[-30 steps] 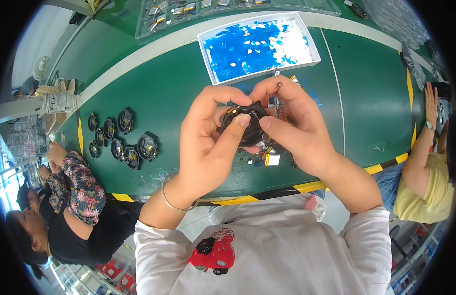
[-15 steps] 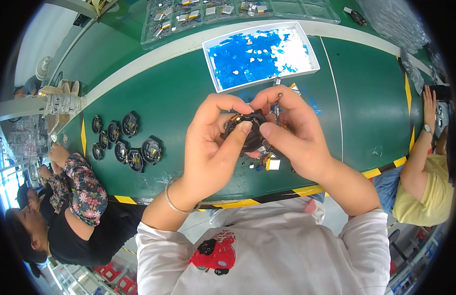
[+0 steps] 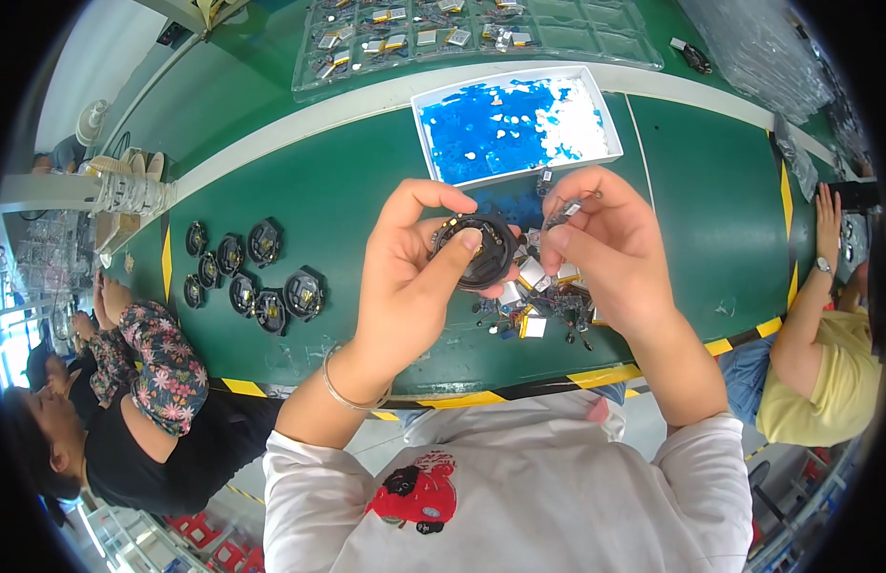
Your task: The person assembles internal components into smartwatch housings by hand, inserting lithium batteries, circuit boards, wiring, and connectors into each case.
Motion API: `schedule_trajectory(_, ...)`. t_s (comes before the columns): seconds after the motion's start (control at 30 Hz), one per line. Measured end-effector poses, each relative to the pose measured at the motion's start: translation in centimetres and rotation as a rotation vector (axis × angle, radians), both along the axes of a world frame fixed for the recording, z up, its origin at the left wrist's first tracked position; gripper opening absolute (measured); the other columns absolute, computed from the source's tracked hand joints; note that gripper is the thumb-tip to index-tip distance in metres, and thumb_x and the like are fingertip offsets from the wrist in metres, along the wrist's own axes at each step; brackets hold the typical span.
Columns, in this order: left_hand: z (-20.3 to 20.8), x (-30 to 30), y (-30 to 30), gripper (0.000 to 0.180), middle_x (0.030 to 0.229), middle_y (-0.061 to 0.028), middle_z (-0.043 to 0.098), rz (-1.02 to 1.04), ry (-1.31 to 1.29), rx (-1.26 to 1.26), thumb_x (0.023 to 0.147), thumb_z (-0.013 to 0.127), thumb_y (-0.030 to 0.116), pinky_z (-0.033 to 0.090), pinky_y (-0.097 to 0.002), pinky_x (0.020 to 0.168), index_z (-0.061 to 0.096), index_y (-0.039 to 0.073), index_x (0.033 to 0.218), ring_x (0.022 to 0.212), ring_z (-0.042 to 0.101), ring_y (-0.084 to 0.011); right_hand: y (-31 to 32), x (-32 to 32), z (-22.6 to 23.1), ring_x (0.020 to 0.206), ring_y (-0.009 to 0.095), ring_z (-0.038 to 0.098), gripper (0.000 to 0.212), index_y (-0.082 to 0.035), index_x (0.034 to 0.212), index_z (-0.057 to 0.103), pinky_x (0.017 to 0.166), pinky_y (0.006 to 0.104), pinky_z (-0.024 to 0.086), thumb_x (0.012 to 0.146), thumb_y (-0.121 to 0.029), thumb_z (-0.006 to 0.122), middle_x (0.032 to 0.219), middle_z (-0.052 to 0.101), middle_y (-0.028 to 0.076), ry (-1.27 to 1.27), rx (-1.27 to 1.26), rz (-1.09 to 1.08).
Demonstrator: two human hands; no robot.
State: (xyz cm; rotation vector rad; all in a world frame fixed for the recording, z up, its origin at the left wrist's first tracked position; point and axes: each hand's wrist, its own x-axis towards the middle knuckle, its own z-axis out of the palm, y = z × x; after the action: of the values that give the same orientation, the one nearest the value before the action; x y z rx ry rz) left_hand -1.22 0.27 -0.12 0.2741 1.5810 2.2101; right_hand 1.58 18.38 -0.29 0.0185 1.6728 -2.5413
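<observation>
Nine round black housings [image 3: 493,256] — one white box [image 3: 557,165].

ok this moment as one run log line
left hand: holds round black housing | right hand: pinches small dark part, apart from housing | nearby: pile of silver packs | at left: more black housings

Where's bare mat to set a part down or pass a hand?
Bare: the green mat between the white line and the striped tape on the right; also the mat between the black housings and the left hand. Crowded: beside and below the right hand, where battery packs and wired parts lie heaped, and at far middle, where the white box sits.
</observation>
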Motion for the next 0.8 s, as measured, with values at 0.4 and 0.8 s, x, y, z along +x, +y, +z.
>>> schedule_trajectory(0.4, 0.1, -0.3, -0.3, 0.018, 0.097, -0.0227, 0.063, 0.026, -0.030, 0.062, 0.091, 0.047, 0.005, 0.056, -0.0254, 0.060, 0.041, 0.006, 0.108, 0.075, 0.066, -0.0208, -0.4, 0.9, 0.6, 0.089, 0.018, 0.064, 0.018, 0.004, 0.097, 0.056, 0.076, 0.0265, 0.051, 0.081, 0.011, 0.056, 0.093, 0.061, 0.009, 0.255, 0.209, 0.005)
schedule_trajectory(0.8, 0.8, 0.1, -0.3, 0.018, 0.099, -0.0213, 0.063, 0.050, -0.019, 0.001, 0.091, 0.044, 0.003, 0.057, -0.0261, 0.058, 0.040, 0.004, 0.109, 0.074, 0.067, -0.0205, -0.8, 1.0, 0.9, 0.081, 0.019, 0.063, 0.012, 0.004, 0.090, 0.056, 0.074, 0.0300, 0.050, 0.079, 0.006, 0.056, 0.085, 0.062, 0.012, 0.239, 0.288, -0.055)
